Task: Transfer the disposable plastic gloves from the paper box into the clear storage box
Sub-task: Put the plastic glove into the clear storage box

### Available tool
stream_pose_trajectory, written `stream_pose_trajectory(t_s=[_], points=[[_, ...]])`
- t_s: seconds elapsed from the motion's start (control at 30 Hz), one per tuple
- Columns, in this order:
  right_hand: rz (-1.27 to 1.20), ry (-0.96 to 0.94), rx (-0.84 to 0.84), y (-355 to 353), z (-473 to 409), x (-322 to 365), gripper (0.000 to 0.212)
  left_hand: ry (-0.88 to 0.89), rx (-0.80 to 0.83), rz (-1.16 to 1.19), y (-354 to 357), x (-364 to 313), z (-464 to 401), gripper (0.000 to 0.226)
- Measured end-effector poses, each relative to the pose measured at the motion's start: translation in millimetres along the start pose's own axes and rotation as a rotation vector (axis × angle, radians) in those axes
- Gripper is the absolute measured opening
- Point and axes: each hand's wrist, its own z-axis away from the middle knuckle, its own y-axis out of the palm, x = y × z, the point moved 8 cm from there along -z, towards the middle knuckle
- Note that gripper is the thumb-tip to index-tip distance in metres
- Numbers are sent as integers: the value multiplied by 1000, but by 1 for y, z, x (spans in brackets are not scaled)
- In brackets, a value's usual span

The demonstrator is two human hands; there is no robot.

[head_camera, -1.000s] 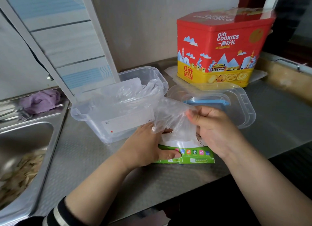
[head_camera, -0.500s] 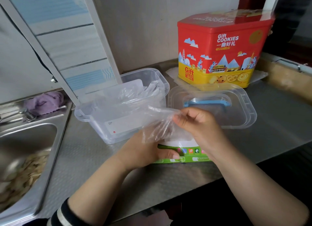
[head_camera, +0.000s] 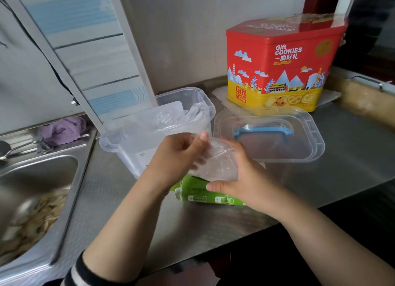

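Observation:
A thin clear plastic glove (head_camera: 215,164) is held between both hands, just above the green paper box (head_camera: 205,195) on the steel counter. My left hand (head_camera: 177,155) pinches the glove's upper edge with thumb and fingers. My right hand (head_camera: 241,172) cups it from the right and below, thumb under the glove. The clear storage box (head_camera: 132,144) stands open right behind the hands, with several clear gloves (head_camera: 168,121) inside it. The paper box is partly hidden by my hands.
The storage box's clear lid (head_camera: 307,136) with a blue handle lies upside down to the right. A red and yellow cookie tin (head_camera: 284,65) stands behind it. A steel sink (head_camera: 36,191) with food scraps is on the left, with a purple cloth (head_camera: 64,129) behind it.
My left hand has lifted off the paper box and taken hold of the glove. My right hand has turned under the glove, and the glove is now bunched between both hands.

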Motion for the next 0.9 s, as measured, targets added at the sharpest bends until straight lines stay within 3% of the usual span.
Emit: stream_pose_trajectory(t_s=[0.1,0.2,0.53,0.73,0.83,0.9], points=[[205,42,86,0,8,1,122,84,-94,-60,4,-6,-5,30],[304,59,87,-2,11,-2,121,167,-179,-135,0,-15,-8,23],[298,59,122,-4,7,-6,110,226,-169,-357,-26,-23,0,25],[247,68,135,-5,7,-12,107,250,-278,-505,-69,-52,4,30],[233,67,133,-3,6,-14,104,343,-344,-441,-102,-83,8,29],[236,52,137,-1,5,-15,104,435,-363,-281,-117,-103,10,29]])
